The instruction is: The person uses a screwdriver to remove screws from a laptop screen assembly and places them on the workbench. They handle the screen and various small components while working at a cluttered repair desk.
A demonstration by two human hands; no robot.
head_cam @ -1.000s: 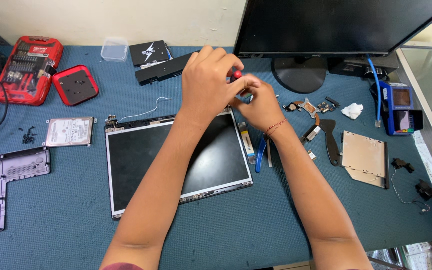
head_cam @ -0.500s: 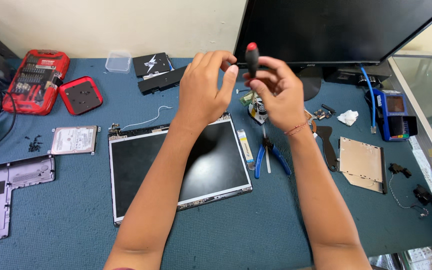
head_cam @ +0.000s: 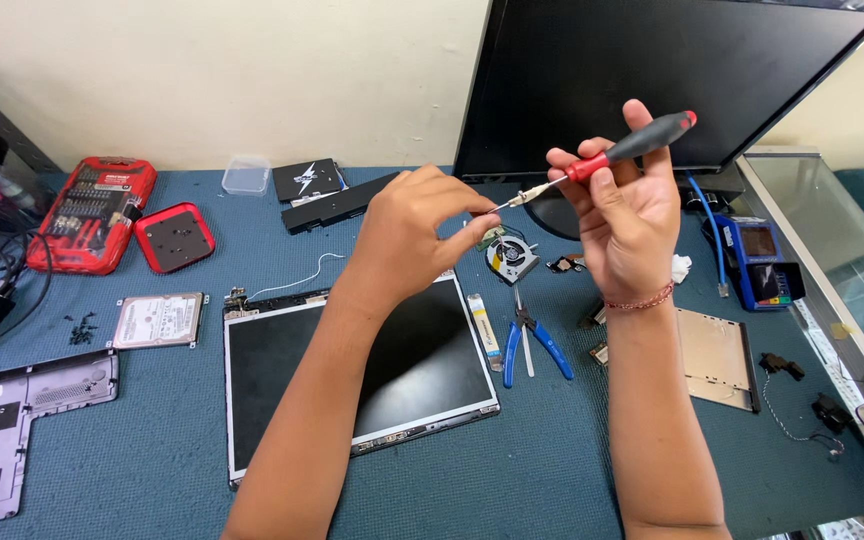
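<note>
My right hand [head_cam: 617,215] is raised above the table and grips a screwdriver [head_cam: 627,150] with a red and black handle, its thin metal tip pointing left. My left hand [head_cam: 412,235] pinches that tip between thumb and fingers. Below my left forearm lies a bare laptop screen panel [head_cam: 372,375], flat on the blue table mat [head_cam: 572,450]. A small cooling fan [head_cam: 512,257] and blue-handled pliers [head_cam: 532,340] lie between my two arms.
A large black monitor [head_cam: 652,70] stands at the back. At left are a red bit case [head_cam: 92,210], a red lid [head_cam: 174,236], a hard drive [head_cam: 157,320], loose screws [head_cam: 80,330] and a grey laptop base cover [head_cam: 12,440]. An optical drive [head_cam: 717,355] lies right.
Both hands rose from the table. The screwdriver turned from upright to slanting, tip left, and my left hand moved onto its tip. The view shifted closer.
</note>
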